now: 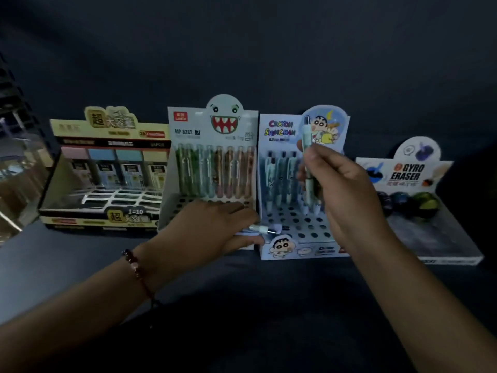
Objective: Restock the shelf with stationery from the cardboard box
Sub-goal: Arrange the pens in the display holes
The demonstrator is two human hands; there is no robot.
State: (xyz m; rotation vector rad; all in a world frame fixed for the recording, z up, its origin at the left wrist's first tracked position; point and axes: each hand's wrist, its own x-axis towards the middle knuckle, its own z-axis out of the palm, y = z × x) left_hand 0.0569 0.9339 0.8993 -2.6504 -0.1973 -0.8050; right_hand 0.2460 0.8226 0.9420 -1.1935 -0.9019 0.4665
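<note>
While the right hand (347, 189) grips a pale green pen (309, 162) upright between thumb and fingers, it hovers over the holed tray of the Crayon Shin-chan display box (279, 246), where a few matching pens stand in the back row. At that box's front left corner, the left hand (212, 227) lies palm down, its fingers closed around more pens (265, 229) whose tips poke out over the tray. Left of this box stands the shark-face pen display (188, 125); right of it, the gyro eraser box (430, 238).
</note>
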